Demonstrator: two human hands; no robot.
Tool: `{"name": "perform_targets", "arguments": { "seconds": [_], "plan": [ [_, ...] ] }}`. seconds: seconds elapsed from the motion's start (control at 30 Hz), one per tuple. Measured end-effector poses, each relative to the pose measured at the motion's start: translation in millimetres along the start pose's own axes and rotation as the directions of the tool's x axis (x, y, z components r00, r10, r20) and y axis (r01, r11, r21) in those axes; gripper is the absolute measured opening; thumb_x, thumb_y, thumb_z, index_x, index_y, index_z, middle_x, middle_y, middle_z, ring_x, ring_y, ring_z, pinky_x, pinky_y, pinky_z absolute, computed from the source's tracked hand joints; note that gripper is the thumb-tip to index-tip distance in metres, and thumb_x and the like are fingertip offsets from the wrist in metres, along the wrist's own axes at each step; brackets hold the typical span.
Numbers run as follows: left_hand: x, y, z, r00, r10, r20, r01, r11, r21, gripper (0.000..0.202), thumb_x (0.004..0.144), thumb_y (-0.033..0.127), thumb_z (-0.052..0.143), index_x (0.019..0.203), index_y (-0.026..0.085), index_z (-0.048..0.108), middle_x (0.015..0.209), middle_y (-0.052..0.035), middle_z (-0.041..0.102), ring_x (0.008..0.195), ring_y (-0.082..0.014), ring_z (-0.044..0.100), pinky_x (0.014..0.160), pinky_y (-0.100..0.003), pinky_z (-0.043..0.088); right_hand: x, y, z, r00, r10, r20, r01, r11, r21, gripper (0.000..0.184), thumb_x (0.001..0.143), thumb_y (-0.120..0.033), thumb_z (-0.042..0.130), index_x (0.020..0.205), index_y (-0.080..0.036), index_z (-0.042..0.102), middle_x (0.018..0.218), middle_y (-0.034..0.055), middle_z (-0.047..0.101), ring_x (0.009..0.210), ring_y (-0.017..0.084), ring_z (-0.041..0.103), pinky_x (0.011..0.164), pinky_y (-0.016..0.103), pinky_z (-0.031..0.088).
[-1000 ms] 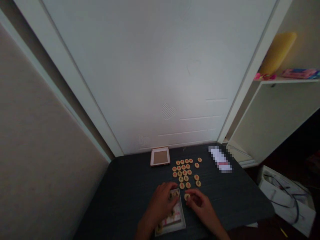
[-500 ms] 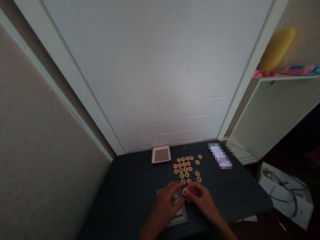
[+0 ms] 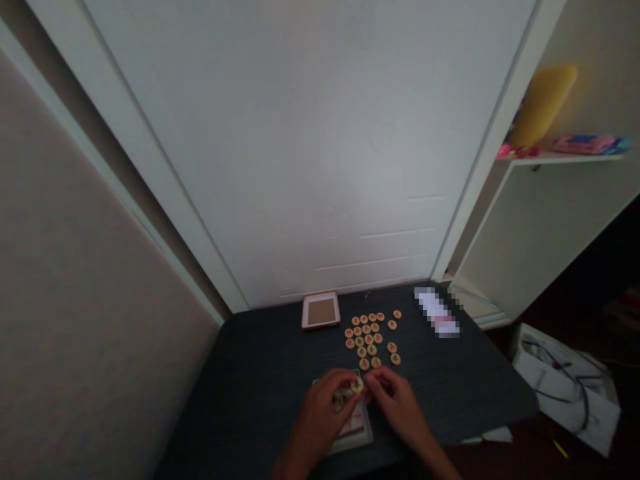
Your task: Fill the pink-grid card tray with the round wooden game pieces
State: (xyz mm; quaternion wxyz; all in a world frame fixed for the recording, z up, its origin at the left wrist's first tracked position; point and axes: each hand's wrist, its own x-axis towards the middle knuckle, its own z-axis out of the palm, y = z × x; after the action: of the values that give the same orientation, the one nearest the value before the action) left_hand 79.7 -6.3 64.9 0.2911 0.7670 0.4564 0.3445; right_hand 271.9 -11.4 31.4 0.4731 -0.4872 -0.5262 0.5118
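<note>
A broad white panel (image 3: 280, 133), with a heart and lines in relief, rises beyond our fingers, and a grey-beige wall (image 3: 90, 267) slants up to their left. Below them spreads our dark table (image 3: 250, 387). Well to their right we see a white cabinet (image 3: 545, 220) with a yellow object (image 3: 545, 103) on its shelf, and, lower, a white box (image 3: 533, 375) with dark cables. Our left hand (image 3: 320, 408) is over a shallow tray (image 3: 366, 437); our right hand (image 3: 397, 400) is just beside it, fingers pinched, and we cannot tell whether they grip anything. Past our fingers lie a small box lid (image 3: 321, 311) and rows of round discs (image 3: 369, 339). Our left fingers grasp one disc (image 3: 357, 385) at their tips, near the right fingertips.
</note>
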Motion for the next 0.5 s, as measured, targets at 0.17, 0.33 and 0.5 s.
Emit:
{"name": "perform_targets", "arguments": {
  "seconds": [0.17,0.33,0.5],
  "plan": [
    [-6.1,-11.5,-2.8,0.999,0.029,-0.031,-0.024,0.991,0.134,0.014,0.091,0.036,0.066,0.102,0.028,0.069,0.105,-0.0043,0.075,0.101,-0.0239,0.069,0.094,-0.038,0.055,-9.4,18.6,-5.9,0.996,-0.017,-0.086,0.005,0.991,-0.136,0.043,0.090,-0.063,0.058,0.090,-0.022,0.072,0.080,0.0041,0.072,0.076,0.023,0.066,0.071,0.030,0.049],
    [-8.7,-13.5,0.7,0.999,0.045,0.011,-0.046,0.962,0.269,0.012,0.090,0.033,0.066,0.101,0.030,0.070,0.105,-0.0022,0.076,0.099,-0.0255,0.069,0.097,-0.043,0.050,-13.9,26.7,-6.2,0.995,-0.079,-0.056,0.061,0.963,-0.262,0.035,0.095,-0.054,0.056,0.096,-0.024,0.073,0.087,0.0048,0.075,0.082,0.024,0.069,0.075,0.030,0.051],
    [-7.3,-1.2,4.1,0.994,0.017,0.104,-0.052,0.937,0.346,0.010,0.088,0.023,0.067,0.096,0.029,0.068,0.105,-0.0003,0.075,0.102,-0.0251,0.064,0.095,-0.042,0.043,-13.1,23.6,-3.2,0.985,-0.173,-0.010,0.157,0.918,-0.365,0.029,0.097,-0.046,0.055,0.101,-0.023,0.073,0.093,0.0055,0.075,0.084,0.022,0.070,0.077,0.029,0.052]
  ]
}}
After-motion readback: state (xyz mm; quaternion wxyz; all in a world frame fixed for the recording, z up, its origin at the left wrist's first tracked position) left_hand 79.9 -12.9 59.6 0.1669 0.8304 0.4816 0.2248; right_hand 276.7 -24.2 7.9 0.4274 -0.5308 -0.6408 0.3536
